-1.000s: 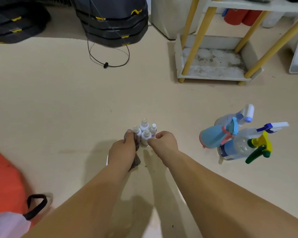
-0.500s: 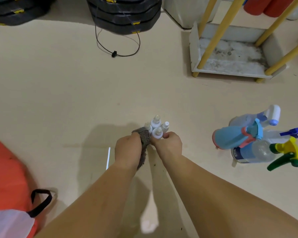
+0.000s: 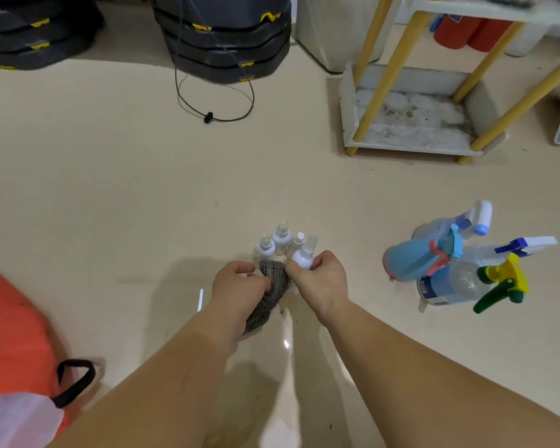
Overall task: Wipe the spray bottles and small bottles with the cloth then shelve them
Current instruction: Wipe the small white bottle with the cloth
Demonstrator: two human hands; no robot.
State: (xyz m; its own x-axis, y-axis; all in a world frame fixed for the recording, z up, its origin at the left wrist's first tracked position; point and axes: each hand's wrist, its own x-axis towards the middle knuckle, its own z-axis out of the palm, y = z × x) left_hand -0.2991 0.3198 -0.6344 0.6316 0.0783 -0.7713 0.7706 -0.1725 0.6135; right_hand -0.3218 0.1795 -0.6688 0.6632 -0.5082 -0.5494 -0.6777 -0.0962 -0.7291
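Low on the beige floor, my right hand (image 3: pixel 320 279) pinches a small white bottle (image 3: pixel 303 255) with a clear cap, tilted away from me. My left hand (image 3: pixel 240 286) grips a grey striped cloth (image 3: pixel 269 292) that touches the bottle's base. Three more small white bottles (image 3: pixel 280 242) stand upright just beyond my hands. To the right lies a cluster of spray bottles (image 3: pixel 450 270): a blue one with a pink collar on its side, and clear ones with white, blue and green-yellow triggers. The white shelf unit (image 3: pixel 411 143) with yellow legs stands at the back right.
Stacked black cases (image 3: pixel 223 37) with a looped black cord (image 3: pixel 214 114) sit at the back. An orange bag (image 3: pixel 10 334) with a black strap lies at the lower left. Red containers (image 3: pixel 466 30) stand behind the shelf unit.
My right hand has lifted one small bottle out of the group and tilted it against the cloth. The view has shifted slightly.
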